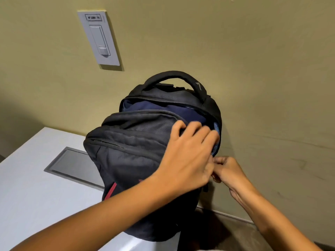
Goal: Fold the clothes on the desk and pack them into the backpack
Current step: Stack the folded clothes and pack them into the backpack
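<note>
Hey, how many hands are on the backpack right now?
2. The left hand grips the front flap of the backpack beside its open main compartment. The right hand pinches at its right edge, just below, fingertips partly hidden.

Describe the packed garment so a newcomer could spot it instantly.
A black backpack stands on the white desk against the olive wall. Inside its open top compartment lies the navy garment, the only dark blue amid black fabric.

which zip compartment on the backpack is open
The main compartment just below the carry handle: it gapes, showing navy cloth. The front pocket's zip lower down is closed.
</note>
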Tool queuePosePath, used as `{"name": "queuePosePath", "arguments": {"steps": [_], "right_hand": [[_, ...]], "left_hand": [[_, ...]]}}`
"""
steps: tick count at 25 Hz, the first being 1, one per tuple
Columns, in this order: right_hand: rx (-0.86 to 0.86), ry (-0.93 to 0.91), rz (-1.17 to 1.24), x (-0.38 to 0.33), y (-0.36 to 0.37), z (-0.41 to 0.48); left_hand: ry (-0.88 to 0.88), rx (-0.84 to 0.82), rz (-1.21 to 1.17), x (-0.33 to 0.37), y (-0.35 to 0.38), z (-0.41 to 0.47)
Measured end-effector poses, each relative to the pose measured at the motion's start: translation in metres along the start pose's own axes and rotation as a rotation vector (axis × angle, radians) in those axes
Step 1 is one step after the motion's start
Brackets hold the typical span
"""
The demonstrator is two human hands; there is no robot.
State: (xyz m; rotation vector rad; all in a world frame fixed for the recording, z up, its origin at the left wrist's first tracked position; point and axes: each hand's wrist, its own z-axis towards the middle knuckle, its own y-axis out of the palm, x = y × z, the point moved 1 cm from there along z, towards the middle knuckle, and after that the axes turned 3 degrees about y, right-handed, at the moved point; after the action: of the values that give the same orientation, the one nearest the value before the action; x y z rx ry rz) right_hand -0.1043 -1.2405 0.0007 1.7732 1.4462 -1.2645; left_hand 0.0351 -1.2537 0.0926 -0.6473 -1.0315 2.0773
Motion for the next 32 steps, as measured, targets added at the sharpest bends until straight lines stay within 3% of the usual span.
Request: {"name": "queuePosePath", "arguments": {"steps": [7, 10, 14, 18, 23, 26, 29, 32], "right_hand": [[0.088, -0.114, 0.079, 0.011, -0.003, -0.010], [-0.019, -0.214, 0.047, 0.017, -0.004, -0.010], [-0.085, -0.269, -0.105, 0.037, -0.003, -0.005], [0.069, -0.430, -0.379, 0.047, 0.025, 0.000], [0.064, -0.475, -0.282, 0.065, 0.026, 0.013], [0.028, -0.459, -0.217, 0.070, 0.022, 0.017], [0.023, -0.485, -0.308, 0.072, 0.020, 0.019], [0.045, -0.493, -0.314, 0.072, 0.019, 0.015]], "left_hand": [[0.076, -0.406, 0.260, 0.009, 0.057, -0.005], [0.102, -0.488, 0.274, 0.008, 0.065, -0.005], [0.078, -0.429, 0.183, 0.006, 0.058, -0.004], [0.195, -0.401, 0.162, 0.014, 0.059, -0.005], [0.176, -0.352, 0.086, 0.003, 0.068, -0.008], [0.112, -0.191, 0.010, -0.008, 0.055, 0.005], [0.086, 0.031, -0.016, -0.026, 0.026, 0.025], [-0.070, 0.166, -0.015, -0.055, -0.003, 0.041]]}}
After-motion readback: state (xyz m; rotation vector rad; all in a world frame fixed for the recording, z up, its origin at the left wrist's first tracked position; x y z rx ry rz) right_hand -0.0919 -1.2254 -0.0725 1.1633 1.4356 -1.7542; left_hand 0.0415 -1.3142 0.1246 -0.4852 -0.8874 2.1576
